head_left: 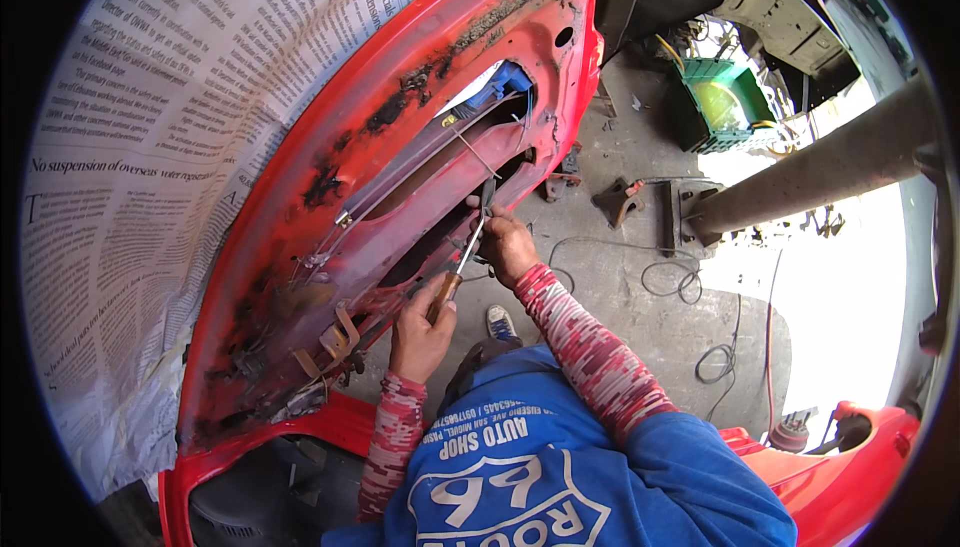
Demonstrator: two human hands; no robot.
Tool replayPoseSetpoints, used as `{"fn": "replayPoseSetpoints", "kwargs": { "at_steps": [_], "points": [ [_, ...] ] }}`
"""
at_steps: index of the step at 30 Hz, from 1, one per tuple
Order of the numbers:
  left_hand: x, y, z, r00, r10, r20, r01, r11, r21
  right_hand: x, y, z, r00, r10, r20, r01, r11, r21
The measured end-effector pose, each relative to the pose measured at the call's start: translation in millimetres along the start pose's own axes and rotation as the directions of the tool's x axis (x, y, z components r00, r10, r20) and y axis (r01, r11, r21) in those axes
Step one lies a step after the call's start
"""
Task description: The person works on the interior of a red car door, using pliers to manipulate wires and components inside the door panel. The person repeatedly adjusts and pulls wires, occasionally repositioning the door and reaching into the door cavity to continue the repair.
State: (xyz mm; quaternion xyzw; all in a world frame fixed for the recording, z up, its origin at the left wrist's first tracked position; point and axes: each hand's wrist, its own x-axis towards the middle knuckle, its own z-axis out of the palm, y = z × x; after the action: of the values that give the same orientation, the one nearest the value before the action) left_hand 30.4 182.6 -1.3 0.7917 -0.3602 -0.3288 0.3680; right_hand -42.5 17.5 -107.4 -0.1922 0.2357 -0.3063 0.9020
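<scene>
In front of me a red car door (560, 77) stands with its inner side bared, showing cutouts, black smears and worn paint. My left hand (420, 337) is wrapped round the brown handle of a screwdriver (470, 247). Its metal shaft slants up and right to the door's inner panel. Close to the shaft's far end, my right hand (508, 247) has its fingers closed at the panel edge; what they pinch is hidden. A thin rod (475, 155) crosses the cutout above them. Lower on the door sits a brownish metal bracket (342, 337).
Newspaper sheets (140, 167) cover the area left of the door. A thick metal post (810, 167) stands on the right, near a green crate (725, 97). Cables (690, 282) loop over the concrete floor (620, 337). Another red body panel (840, 477) lies at lower right.
</scene>
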Motion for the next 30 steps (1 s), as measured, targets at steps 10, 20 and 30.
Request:
{"fn": "replayPoseSetpoints", "kwargs": {
  "at_steps": [10, 20, 30],
  "points": [
    [31, -7, -28, 0.943, 0.316, 0.103, -0.333, 0.896, 0.294, -7, 9, -4, 0.996, -0.09, -0.021, 0.088, 0.993, -0.082],
    [53, 29, -3, 0.803, 0.591, -0.073, -0.485, 0.72, 0.496, -9, 7, 10, 0.995, -0.077, -0.057, 0.077, 0.997, -0.009],
    [27, 39, -24, 0.932, 0.346, 0.113, -0.363, 0.861, 0.356, -6, 0, 4, 0.999, -0.006, -0.053, -0.001, 0.992, -0.126]
  ]
}}
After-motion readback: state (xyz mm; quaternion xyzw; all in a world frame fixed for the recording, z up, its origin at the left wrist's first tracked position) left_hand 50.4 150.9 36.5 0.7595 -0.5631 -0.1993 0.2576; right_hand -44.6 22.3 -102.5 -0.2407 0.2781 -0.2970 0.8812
